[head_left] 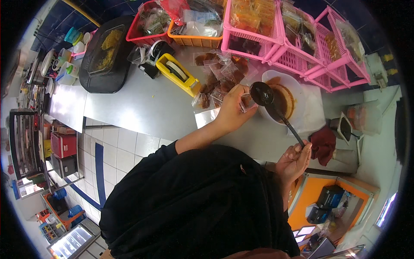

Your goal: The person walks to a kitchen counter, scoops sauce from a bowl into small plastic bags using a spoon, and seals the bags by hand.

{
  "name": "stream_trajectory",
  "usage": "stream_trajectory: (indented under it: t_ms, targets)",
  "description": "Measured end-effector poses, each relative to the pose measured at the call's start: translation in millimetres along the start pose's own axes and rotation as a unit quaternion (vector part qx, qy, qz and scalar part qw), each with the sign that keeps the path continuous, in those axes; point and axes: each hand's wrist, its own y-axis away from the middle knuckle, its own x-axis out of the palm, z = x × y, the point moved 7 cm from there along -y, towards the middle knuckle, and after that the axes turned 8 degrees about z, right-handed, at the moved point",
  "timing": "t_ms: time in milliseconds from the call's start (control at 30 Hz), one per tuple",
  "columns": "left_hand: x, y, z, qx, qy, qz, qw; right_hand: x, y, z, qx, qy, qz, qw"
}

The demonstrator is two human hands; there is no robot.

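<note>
My right hand is closed round the handle end of a black ladle. The ladle's scoop holds dark brown sauce and hangs over the near-left rim of a white bowl. More brown sauce lies in that bowl, with streaks up its inner wall. Pinched in my left hand is a small clear plastic bag, right beside the scoop; its mouth is partly hidden by the ladle. Several small bags of brown sauce lie heaped on the steel table just beyond my left hand.
A yellow tape dispenser stands left of the heap. Pink stacked baskets with packets line the back right. Red and orange baskets and a black lidded tray stand farther left. A dark red cloth lies near my right hand.
</note>
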Motion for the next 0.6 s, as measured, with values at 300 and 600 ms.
stream_trajectory:
  t_ms: [300,600]
  targets:
    - [3.8,-1.1,9.2,-0.001,0.034,-0.001,0.999,-3.8,-0.8,0.1,0.011,-0.012,-0.012,1.0]
    - [-2.3,4.3,35.5,-0.066,0.209,0.001,0.976,-36.3,-16.6,8.1,-0.054,0.055,-0.093,0.993]
